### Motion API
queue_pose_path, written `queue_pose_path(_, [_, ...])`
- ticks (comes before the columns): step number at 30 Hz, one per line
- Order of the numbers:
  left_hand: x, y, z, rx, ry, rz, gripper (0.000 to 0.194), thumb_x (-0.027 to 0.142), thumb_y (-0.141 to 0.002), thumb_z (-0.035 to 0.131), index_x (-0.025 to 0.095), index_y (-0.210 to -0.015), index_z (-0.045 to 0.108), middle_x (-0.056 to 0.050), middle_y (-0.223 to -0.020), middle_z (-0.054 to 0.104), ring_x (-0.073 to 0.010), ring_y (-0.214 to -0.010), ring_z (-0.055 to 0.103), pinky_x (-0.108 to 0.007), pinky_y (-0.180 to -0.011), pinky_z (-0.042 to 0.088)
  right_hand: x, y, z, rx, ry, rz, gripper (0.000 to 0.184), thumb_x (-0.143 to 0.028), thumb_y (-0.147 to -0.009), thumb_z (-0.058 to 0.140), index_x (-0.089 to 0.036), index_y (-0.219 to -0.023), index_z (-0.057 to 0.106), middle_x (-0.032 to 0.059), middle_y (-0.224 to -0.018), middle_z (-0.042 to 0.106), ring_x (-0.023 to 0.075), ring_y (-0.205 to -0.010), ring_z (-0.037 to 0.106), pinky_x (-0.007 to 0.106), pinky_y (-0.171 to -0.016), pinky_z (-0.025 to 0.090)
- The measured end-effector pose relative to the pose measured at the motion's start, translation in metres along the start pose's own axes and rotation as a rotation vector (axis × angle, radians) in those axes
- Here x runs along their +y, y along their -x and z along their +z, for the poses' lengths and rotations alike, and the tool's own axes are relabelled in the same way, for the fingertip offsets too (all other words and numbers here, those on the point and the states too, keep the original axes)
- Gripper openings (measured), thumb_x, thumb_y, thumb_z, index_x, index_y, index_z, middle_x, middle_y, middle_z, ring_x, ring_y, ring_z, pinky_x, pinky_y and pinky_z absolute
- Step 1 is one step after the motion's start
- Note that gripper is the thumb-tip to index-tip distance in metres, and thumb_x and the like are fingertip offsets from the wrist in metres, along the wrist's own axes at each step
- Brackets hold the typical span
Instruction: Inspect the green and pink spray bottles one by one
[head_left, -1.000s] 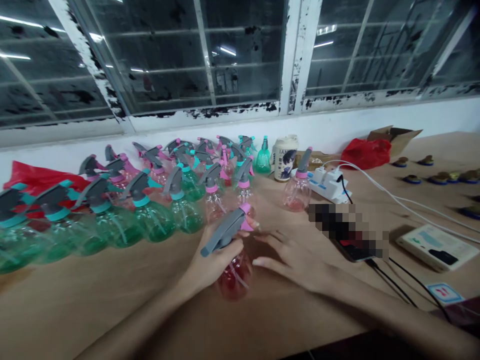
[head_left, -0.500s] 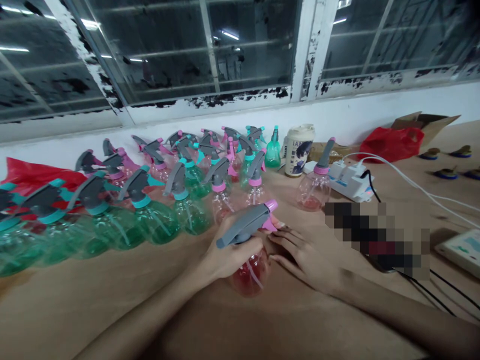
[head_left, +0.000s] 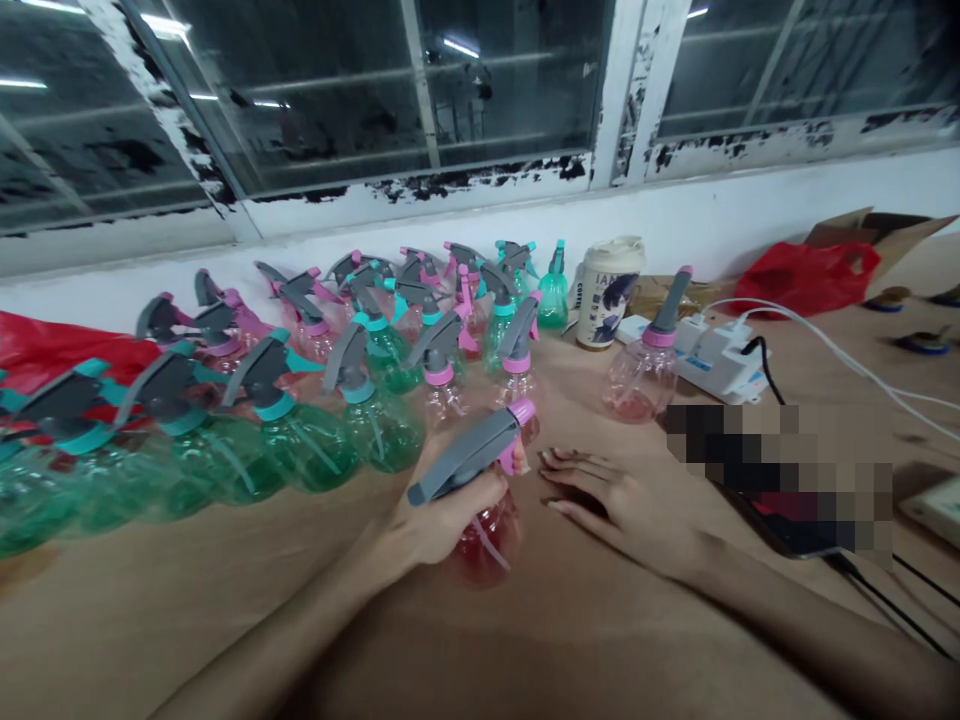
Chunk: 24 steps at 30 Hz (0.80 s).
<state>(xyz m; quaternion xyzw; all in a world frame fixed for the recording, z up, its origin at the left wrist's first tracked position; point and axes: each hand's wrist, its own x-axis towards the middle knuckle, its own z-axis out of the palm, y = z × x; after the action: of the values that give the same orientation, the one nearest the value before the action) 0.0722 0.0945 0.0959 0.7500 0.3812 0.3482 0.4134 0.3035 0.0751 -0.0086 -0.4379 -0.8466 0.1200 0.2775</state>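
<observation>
My left hand is wrapped around the neck of a pink spray bottle with a grey and pink trigger head. Some red-pink liquid and a dip tube show through its clear body. Just right of it, my right hand lies on the table with its fingers apart and nothing in them. Beyond my left hand stand two more pink spray bottles, and a green spray bottle is at its left. Another pink spray bottle stands beyond my right hand.
Several green spray bottles fill the left side, with more spray bottles behind. A paper cup, a white power strip with cables, a red plastic bag and a partly blurred phone are on the right. A red sheet lies at left.
My left hand has shifted slightly left with the pink spray bottle. My right hand has come away from that bottle, leaving a gap. The view has turned slightly.
</observation>
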Motion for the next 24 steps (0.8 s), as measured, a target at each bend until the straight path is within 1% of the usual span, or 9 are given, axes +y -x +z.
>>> queue_pose_path(2, [0.006,0.001,0.002,-0.009,0.032,0.033,0.009,0.021,-0.069,0.053,0.019,-0.074,0.060,-0.002,-0.074,0.061,-0.0168,-0.069,0.057,-0.030,-0.067,0.047,0.002,-0.001,-0.003,-0.007,-0.040,0.013,0.034,-0.034,-0.089,0.049,-0.020,-0.119,0.056,0.0057,-0.124,0.058,0.0191,-0.120,0.048,0.041,-0.103,0.039])
queue_pose_path(4, [0.010,0.004,0.004,0.025,0.034,0.033,0.007,0.020,-0.069,0.051,0.019,-0.072,0.058,-0.001,-0.069,0.058,-0.0154,-0.064,0.054,-0.029,-0.063,0.046,0.002,-0.002,-0.005,-0.010,-0.071,0.024,0.032,-0.034,-0.088,0.050,-0.021,-0.116,0.058,0.0048,-0.123,0.059,0.0186,-0.120,0.048,0.040,-0.102,0.040])
queue_pose_path(8, [0.012,0.008,0.007,0.134,-0.062,-0.038,0.009,0.023,-0.068,0.052,0.022,-0.073,0.059,0.000,-0.066,0.055,-0.0148,-0.061,0.050,-0.027,-0.057,0.043,0.001,-0.004,-0.009,-0.017,-0.094,0.039,0.034,-0.038,-0.086,0.053,-0.024,-0.116,0.059,0.0034,-0.122,0.060,0.0197,-0.120,0.049,0.042,-0.102,0.040])
queue_pose_path(10, [0.012,0.006,0.007,0.161,-0.098,-0.056,0.010,0.024,-0.066,0.051,0.022,-0.073,0.059,0.002,-0.062,0.050,-0.0136,-0.055,0.046,-0.026,-0.052,0.040,0.003,-0.005,-0.012,-0.033,-0.118,0.038,0.033,-0.038,-0.086,0.053,-0.027,-0.116,0.059,0.0012,-0.122,0.060,0.0196,-0.120,0.049,0.043,-0.102,0.040])
queue_pose_path(12, [0.013,0.004,0.007,0.107,-0.096,-0.047,0.012,0.022,-0.064,0.049,0.022,-0.072,0.058,0.003,-0.059,0.048,-0.0121,-0.050,0.042,-0.025,-0.048,0.038,0.007,-0.006,-0.016,-0.051,-0.159,0.049,0.029,-0.037,-0.088,0.051,-0.030,-0.115,0.060,-0.0009,-0.121,0.061,0.0187,-0.118,0.050,0.042,-0.102,0.040])
queue_pose_path(14, [0.014,0.002,0.006,0.018,-0.076,-0.040,0.017,0.020,-0.064,0.047,0.022,-0.076,0.059,0.003,-0.063,0.053,-0.0112,-0.049,0.041,-0.024,-0.047,0.038,0.010,-0.007,-0.022,-0.049,-0.186,0.089,0.028,-0.037,-0.089,0.048,-0.030,-0.113,0.061,-0.0019,-0.119,0.062,0.0184,-0.116,0.052,0.041,-0.102,0.041])
queue_pose_path(19, [0.015,0.003,0.006,0.067,-0.053,-0.053,0.024,0.021,-0.066,0.047,0.021,-0.085,0.060,0.000,-0.073,0.058,-0.0113,-0.051,0.046,-0.025,-0.049,0.041,0.011,-0.007,-0.030,0.032,-0.128,0.212,0.030,-0.038,-0.090,0.046,-0.030,-0.115,0.060,-0.0011,-0.118,0.062,0.0205,-0.113,0.055,0.044,-0.101,0.041])
queue_pose_path(22, [0.018,0.002,0.006,-0.024,-0.017,-0.030,0.022,0.018,-0.066,0.044,0.021,-0.083,0.059,0.003,-0.061,0.051,-0.0103,-0.045,0.038,-0.025,-0.046,0.037,0.010,-0.005,-0.026,0.056,-0.084,0.221,0.031,-0.038,-0.090,0.046,-0.029,-0.116,0.060,-0.0010,-0.118,0.062,0.0200,-0.114,0.054,0.044,-0.100,0.042])
queue_pose_path(24, [0.020,0.001,0.005,-0.053,-0.019,-0.016,0.020,0.018,-0.066,0.043,0.021,-0.078,0.058,0.005,-0.056,0.045,-0.0102,-0.044,0.035,-0.024,-0.044,0.034,0.011,-0.004,-0.022,0.047,-0.063,0.210,0.031,-0.039,-0.089,0.047,-0.029,-0.115,0.060,-0.0006,-0.120,0.061,0.0204,-0.115,0.053,0.043,-0.100,0.042])
